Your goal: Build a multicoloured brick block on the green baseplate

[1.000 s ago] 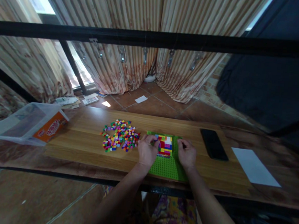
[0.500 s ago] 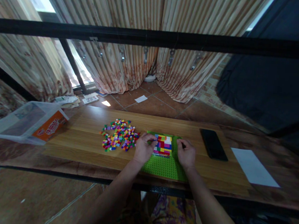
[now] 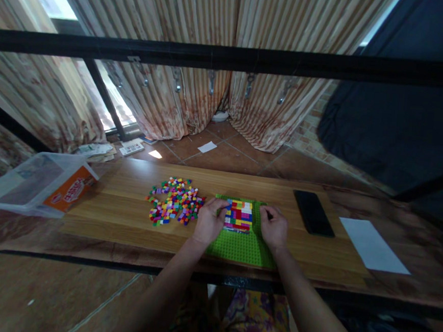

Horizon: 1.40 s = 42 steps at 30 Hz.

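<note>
A green baseplate [image 3: 243,247] lies on the wooden board [image 3: 125,214] in front of me. A block of coloured bricks [image 3: 238,214] covers its far part. My left hand [image 3: 208,221] rests at the plate's left edge, fingers curled beside the bricks. My right hand [image 3: 274,227] sits at the plate's right edge, fingers curled too. What either hand holds, if anything, is too small to see. A loose pile of small coloured bricks [image 3: 175,200] lies just left of my left hand.
A clear plastic box with an orange label [image 3: 39,185] lies on its side at the far left. A black phone [image 3: 313,212] and a white sheet [image 3: 374,244] lie to the right. A black bar [image 3: 230,57] crosses overhead. Curtains hang behind.
My left hand has slid a little left, off the built bricks to the plate's left edge. My right hand has barely moved. The view shifted slightly.
</note>
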{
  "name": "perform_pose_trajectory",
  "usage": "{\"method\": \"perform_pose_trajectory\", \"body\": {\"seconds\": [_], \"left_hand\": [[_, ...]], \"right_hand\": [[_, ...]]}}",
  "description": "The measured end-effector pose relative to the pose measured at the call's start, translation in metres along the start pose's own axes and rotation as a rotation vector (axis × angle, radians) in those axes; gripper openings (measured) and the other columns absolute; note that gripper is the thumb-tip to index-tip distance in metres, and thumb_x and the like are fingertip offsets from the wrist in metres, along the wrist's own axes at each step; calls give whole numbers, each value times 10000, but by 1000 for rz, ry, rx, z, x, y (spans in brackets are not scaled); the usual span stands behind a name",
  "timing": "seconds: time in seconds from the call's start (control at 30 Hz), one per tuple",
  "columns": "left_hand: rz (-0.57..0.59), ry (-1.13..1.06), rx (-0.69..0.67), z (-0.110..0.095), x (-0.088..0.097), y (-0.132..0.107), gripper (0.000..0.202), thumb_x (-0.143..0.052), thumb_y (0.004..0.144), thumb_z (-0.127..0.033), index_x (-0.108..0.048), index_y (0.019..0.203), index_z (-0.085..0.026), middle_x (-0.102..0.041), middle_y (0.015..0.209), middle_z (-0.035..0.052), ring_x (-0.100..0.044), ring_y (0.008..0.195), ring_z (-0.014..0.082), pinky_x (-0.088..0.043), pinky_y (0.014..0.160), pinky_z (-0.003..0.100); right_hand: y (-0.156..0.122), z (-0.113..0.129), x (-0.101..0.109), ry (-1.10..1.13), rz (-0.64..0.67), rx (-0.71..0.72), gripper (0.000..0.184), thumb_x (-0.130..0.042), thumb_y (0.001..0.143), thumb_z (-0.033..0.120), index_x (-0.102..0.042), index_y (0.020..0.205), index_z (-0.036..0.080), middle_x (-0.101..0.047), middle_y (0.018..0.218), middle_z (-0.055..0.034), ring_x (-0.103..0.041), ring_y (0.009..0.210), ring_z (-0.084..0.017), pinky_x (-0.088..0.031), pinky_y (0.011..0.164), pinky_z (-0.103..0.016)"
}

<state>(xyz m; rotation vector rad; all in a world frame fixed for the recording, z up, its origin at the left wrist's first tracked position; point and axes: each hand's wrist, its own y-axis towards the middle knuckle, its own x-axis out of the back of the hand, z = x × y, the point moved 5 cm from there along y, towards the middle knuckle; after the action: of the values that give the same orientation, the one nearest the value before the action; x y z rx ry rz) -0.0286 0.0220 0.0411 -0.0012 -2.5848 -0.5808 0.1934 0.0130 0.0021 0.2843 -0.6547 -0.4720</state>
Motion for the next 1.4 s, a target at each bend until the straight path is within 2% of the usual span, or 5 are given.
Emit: {"method": "perform_pose_trajectory", "body": {"seconds": [0.23, 0.5, 0.87, 1.17, 1.4], "left_hand": [[69, 63, -60, -1, -4, 3, 246, -547, 831, -71, -695, 956, -223, -699, 930, 22, -644, 912, 154, -520, 861, 301], [48, 93, -114, -1, -5, 0, 213, -542, 855, -104, -720, 892, -215, -684, 948, 46, -640, 907, 144, -528, 842, 280], [133, 435, -219, 0, -12, -19, 460, -428, 826, -7, -644, 1186, -197, -649, 1149, 93, -600, 1044, 198, -505, 948, 357], [237, 612, -176, -10, -15, -20, 466, -441, 838, -44, -587, 1255, -193, -656, 1138, 109, -601, 997, 241, -488, 899, 392], [235, 579, -135, -21, 1, -21, 555, -454, 794, -15, -534, 1310, -203, -659, 1153, 90, -598, 1032, 245, -476, 939, 395]], "right_hand": [[0, -1, 0, -11, 11, -5, 373, -450, 870, 462, -687, 807, 180, -675, 832, -92, -620, 800, -230, -475, 771, -359], [0, -2, -1, -22, 21, 12, 370, -446, 875, 452, -684, 795, 179, -672, 818, -92, -617, 799, -227, -468, 759, -350], [0, -2, -1, -25, 20, 4, 384, -449, 869, 471, -687, 800, 178, -671, 826, -98, -615, 809, -233, -467, 759, -353], [-1, -1, -2, -35, 32, 14, 379, -445, 872, 459, -687, 801, 176, -666, 821, -95, -607, 785, -224, -464, 728, -338], [-1, -1, -2, -66, 22, 26, 390, -432, 872, 459, -683, 794, 172, -671, 824, -100, -609, 781, -227, -462, 742, -346]]}}
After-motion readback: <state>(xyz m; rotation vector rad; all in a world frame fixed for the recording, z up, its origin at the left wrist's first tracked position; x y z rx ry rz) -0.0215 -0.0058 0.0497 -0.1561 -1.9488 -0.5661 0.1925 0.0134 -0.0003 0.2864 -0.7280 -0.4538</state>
